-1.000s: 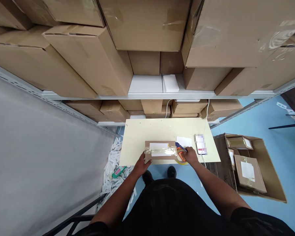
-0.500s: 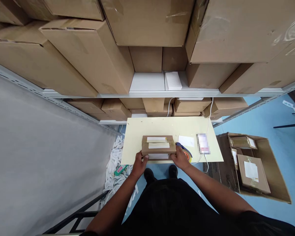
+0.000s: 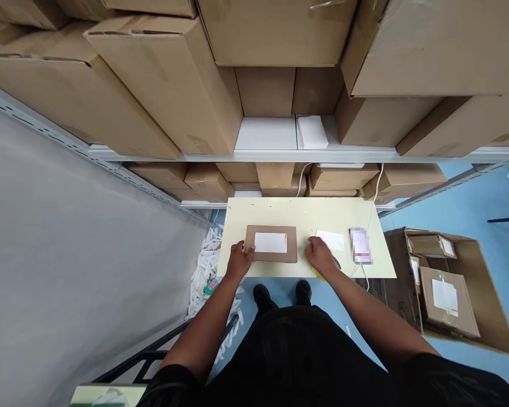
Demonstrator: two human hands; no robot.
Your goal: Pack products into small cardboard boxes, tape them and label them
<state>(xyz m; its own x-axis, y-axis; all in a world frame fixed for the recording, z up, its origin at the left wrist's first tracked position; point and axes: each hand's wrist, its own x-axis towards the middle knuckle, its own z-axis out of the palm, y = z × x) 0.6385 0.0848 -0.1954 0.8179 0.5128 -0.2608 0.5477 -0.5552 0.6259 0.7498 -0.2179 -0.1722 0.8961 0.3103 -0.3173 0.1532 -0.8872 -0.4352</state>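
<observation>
A small cardboard box [image 3: 292,244] with a white label [image 3: 270,242] lies flat on the pale yellow table. My left hand [image 3: 239,261] grips its left edge, thumb on the top near the label and fingers at the side. Apart from the box, to its right, is my right hand [image 3: 320,255], with fingers curled in and nothing visible in them. Under and beside the right wrist a roll of tape [image 3: 336,263] shows in part, its blue and yellow rim mostly covered. A white sheet of paper [image 3: 331,239] lies just beyond that hand.
A phone [image 3: 360,246] with a cable rests on the table [image 3: 275,209] at the right. On the floor to the right stands a large open carton [image 3: 492,288] holding packed boxes. Shelves [image 3: 263,155] of cartons rise behind; white scraps [image 3: 203,260] lie by the left wall.
The box has been tipped down from a tilted pose, so one labelled face now lies upward. My right hand has let go of it and moved right. The view has shifted slightly.
</observation>
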